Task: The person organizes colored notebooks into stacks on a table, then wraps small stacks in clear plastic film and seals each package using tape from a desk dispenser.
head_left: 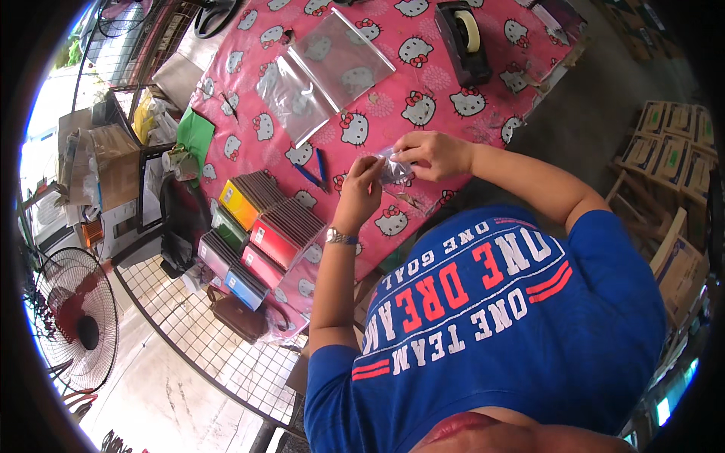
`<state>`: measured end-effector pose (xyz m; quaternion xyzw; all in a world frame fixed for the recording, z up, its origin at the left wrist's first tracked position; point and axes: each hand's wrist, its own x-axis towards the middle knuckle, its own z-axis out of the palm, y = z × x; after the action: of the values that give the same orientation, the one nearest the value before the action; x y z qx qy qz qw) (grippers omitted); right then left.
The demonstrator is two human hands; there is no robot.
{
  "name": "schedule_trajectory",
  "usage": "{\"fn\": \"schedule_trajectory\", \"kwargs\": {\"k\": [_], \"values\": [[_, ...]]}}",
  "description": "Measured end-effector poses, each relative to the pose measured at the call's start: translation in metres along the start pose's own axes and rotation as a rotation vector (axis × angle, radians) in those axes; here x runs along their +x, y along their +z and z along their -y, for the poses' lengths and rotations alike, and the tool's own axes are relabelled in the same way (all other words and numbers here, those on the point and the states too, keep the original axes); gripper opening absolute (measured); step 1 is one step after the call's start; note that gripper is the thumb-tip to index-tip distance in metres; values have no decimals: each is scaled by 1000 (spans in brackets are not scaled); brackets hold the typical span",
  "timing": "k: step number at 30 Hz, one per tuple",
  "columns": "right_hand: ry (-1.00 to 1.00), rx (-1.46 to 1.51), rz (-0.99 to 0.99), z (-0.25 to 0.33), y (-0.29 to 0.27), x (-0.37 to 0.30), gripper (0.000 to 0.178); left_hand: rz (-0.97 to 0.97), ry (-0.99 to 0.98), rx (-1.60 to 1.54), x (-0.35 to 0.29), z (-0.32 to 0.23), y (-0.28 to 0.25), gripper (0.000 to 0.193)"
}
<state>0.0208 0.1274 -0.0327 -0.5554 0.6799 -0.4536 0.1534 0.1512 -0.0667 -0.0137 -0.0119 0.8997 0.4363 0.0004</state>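
A: Where do we locate the clear plastic bag [395,172]?
B: Right of the blue-handled pliers [311,174]; we see the left hand [364,185] and the right hand [440,157] pinching it, fingers curled, the right forearm [529,172] angled inward.

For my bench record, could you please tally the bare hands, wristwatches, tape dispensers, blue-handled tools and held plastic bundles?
Left hand and right hand: 2
Wristwatch: 1
Tape dispenser: 1
Blue-handled tool: 1
Clear plastic bundle, held: 1
Total: 6
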Motion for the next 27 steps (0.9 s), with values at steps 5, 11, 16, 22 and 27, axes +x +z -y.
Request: {"fn": "schedule_trajectory", "kwargs": {"k": [5, 11, 16, 22, 27], "values": [[-240, -304, 110, 10, -8, -4, 34, 65, 109, 89, -15, -8, 9, 47], [-21, -403, -91, 14, 28, -5, 19, -260, 54, 110, -16, 10, 33, 20], [358, -341, -146, 28, 30, 5, 16, -378, -241, 40, -9, 8, 30, 19], [340, -329, -275, -1, 10, 8, 19, -345, -434, 185, 4, -1, 31, 27], [892, -139, -958, -94, -99, -36, 21, -138, -433, 238, 19, -7, 12, 31]]}}
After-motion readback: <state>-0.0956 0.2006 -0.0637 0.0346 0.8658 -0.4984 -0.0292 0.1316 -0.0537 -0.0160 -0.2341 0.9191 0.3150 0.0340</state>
